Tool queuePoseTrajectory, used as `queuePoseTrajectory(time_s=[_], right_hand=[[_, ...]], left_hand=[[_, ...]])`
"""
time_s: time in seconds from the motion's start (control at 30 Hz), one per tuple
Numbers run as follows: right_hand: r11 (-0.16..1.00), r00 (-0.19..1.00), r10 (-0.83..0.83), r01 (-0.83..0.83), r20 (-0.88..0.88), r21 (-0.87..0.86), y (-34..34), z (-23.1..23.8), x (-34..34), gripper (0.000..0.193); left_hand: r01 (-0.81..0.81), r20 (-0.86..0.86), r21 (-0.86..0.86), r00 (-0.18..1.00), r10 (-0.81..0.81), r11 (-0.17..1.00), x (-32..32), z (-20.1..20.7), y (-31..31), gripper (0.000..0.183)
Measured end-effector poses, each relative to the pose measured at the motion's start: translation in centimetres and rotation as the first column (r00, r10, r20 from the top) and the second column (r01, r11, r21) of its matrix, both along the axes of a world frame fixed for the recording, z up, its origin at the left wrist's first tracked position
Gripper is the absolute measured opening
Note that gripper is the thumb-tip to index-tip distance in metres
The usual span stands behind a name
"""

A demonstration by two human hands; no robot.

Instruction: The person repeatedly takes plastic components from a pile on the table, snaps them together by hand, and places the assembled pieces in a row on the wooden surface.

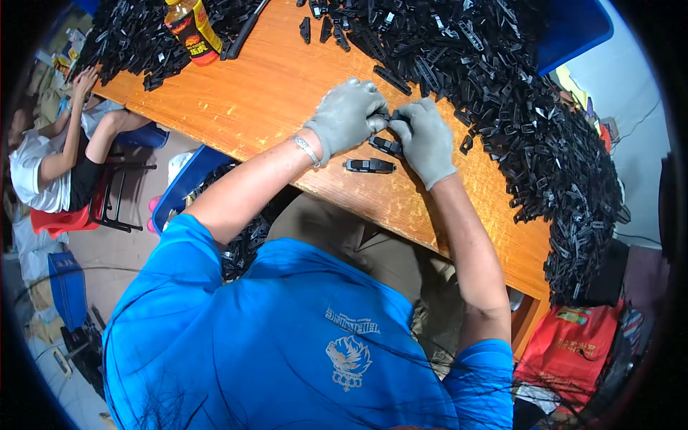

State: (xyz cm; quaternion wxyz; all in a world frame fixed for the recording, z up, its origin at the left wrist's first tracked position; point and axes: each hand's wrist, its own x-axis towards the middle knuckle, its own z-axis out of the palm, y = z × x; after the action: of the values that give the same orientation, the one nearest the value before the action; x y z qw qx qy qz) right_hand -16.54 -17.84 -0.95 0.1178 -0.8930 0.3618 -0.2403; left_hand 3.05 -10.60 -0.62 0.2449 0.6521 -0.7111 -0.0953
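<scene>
Both my hands wear grey gloves and meet above the wooden table [251,107]. My left hand [347,115] has its fingers curled and pinched at the tips. My right hand [427,140] faces it, thumb and fingers pressed together. Between the fingertips sits a small dark piece, mostly hidden by the gloves; I cannot make out its kind. Just below the fingers lies a black plastic part [387,146], close beside my right hand. Nearer to me, a second black plastic part [370,166] rests lengthwise on the tabletop.
A large heap of black plastic parts [494,93] covers the table's far and right side. At the far left, a bottle with a yellow and red label [195,32] stands by another heap. A blue bin [190,183] is below the left edge. Another person [54,158] sits at left.
</scene>
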Motion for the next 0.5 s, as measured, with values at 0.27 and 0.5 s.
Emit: queuePoseTrajectory(time_s=[0.27, 0.5], right_hand=[[0.986, 0.966, 0.058, -0.016, 0.253, -0.165, -2.3, 1.2, -1.3, 0.016], [1.0, 1.0, 0.015, -0.015, 0.023, 0.003, -1.1, 0.1, -3.1, 0.018]], left_hand=[[-0.005, -0.03, -0.004, 1.0, 0.005, 1.0, -0.3, -0.6, -0.4, 0.025], [-0.006, -0.065, -0.07, 0.998, 0.001, 0.998, -0.1, -1.1, -0.2, 0.022]])
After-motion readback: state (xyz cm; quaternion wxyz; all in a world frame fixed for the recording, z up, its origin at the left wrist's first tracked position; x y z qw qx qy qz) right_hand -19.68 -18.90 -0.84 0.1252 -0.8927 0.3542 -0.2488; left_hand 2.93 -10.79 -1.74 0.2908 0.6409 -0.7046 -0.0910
